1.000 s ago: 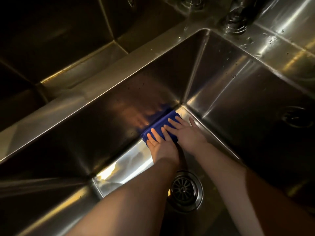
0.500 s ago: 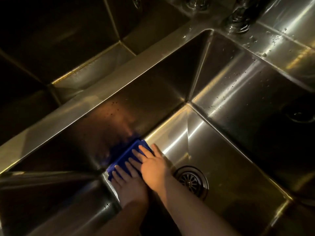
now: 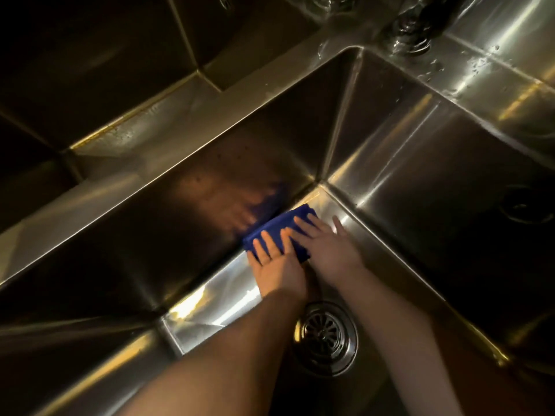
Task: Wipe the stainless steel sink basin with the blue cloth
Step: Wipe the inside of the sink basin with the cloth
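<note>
A folded blue cloth lies on the floor of the stainless steel sink basin, against the foot of the far wall and close to the far right corner. My left hand presses flat on the cloth's near left part with straight fingers. Beside it, my right hand presses on the right part, fingers spread, with the little finger resting on bare steel. Both hands partly hide the cloth.
A round drain strainer sits in the basin floor just behind my wrists. A second basin lies beyond the dividing rim at the upper left. A tap base stands on the wet deck at the top right.
Both hands slid the cloth along the foot of the far wall: left toward the near corner half a second ago, then back right toward the far right corner now.
</note>
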Demonstrator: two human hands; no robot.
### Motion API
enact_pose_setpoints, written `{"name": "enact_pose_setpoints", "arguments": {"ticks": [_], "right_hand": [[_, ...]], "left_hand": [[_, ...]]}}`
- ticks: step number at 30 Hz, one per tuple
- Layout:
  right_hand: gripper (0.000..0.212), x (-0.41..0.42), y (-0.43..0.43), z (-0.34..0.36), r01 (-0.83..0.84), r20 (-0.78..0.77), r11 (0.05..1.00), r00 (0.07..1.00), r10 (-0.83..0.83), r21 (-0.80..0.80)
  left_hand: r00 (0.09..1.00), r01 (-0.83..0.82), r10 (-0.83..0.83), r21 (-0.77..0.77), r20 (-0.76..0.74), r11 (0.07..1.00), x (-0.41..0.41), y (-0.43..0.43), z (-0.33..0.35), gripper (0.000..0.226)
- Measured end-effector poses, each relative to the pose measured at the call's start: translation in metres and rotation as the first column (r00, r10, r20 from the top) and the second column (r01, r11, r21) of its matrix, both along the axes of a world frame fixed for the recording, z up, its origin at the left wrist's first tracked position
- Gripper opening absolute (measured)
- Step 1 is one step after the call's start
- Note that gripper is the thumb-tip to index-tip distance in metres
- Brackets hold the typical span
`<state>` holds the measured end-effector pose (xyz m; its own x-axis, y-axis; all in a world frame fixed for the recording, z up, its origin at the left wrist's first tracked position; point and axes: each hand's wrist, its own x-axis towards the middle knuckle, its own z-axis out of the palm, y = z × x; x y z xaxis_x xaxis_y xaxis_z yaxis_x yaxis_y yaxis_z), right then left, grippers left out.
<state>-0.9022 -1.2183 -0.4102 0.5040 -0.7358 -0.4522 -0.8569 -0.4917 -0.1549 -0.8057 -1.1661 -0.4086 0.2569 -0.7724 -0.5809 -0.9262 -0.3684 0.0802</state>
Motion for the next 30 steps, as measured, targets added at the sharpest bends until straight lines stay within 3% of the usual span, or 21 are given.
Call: {"name": "enact_pose_setpoints", "arguments": {"ticks": [4, 10, 17, 21, 26, 30], "right_hand": [[0.062, -0.018, -0.014, -0.002, 0.120, -0.026, 0.993, 0.992, -0.120, -0.012], [0.061, -0.008, -0.006, 0.002, 0.145, -0.004, 0.989, 0.989, -0.145, 0.004], [0.067, 0.014, 0.028, 0.004, 0.027, 0.000, 0.999, 1.000, -0.027, 0.029], [0.065, 0.042, 0.059, 0.004, -0.077, 0.005, 0.995, 0.997, 0.077, 0.058], [0.058, 0.077, 0.105, 0.004, -0.251, -0.011, 0.967, 0.968, 0.251, 0.046], [0.055, 0.085, 0.120, 0.008, -0.340, -0.026, 0.940, 0.940, 0.341, 0.044]], "left_hand": [[0.998, 0.035, -0.036, -0.022, -0.059, 0.999, -0.020, -0.025, 0.000, 0.065], [0.996, 0.093, -0.093, -0.018, -0.015, 0.996, -0.015, -0.014, -0.002, 0.074], [0.999, 0.018, -0.018, 0.008, 0.028, 1.000, 0.005, 0.027, -0.005, 0.066], [0.994, -0.108, 0.108, 0.032, 0.025, 0.994, 0.029, 0.068, -0.013, 0.072], [0.945, -0.324, 0.314, 0.118, 0.096, 0.939, 0.045, 0.117, -0.006, 0.064], [0.922, -0.382, 0.365, 0.158, 0.128, 0.910, 0.047, 0.134, 0.005, 0.069]]}}
